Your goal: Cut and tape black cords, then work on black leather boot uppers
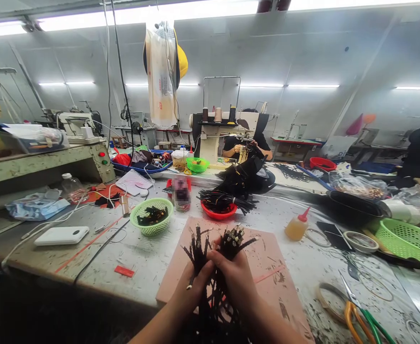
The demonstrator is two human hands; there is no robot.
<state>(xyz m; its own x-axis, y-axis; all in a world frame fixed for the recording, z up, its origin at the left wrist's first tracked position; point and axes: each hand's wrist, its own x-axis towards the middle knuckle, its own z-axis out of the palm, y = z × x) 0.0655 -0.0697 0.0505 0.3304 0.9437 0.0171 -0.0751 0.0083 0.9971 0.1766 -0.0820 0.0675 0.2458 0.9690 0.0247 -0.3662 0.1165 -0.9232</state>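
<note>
Both hands are close together over a pinkish board (267,248) on the worktable. My left hand (194,282) is closed around black cords (197,251) whose ends fan upward. My right hand (236,270) grips a thicker bundle of black cords (232,239) with pale cut tips. The two thumbs nearly meet, and the cords' long ends hang down between my wrists. Beyond the hands, a red bowl (219,212) holds a tied bunch of black strips (227,200). A light green basket (152,223) with short black pieces stands to its left.
On the right lie scissors (355,296) with orange and green handles, a tape roll (330,301), a glue bottle (297,225) and a green basket (406,239). A white power bank (62,235) and cables are on the left. Behind, a person works at a sewing machine (210,138).
</note>
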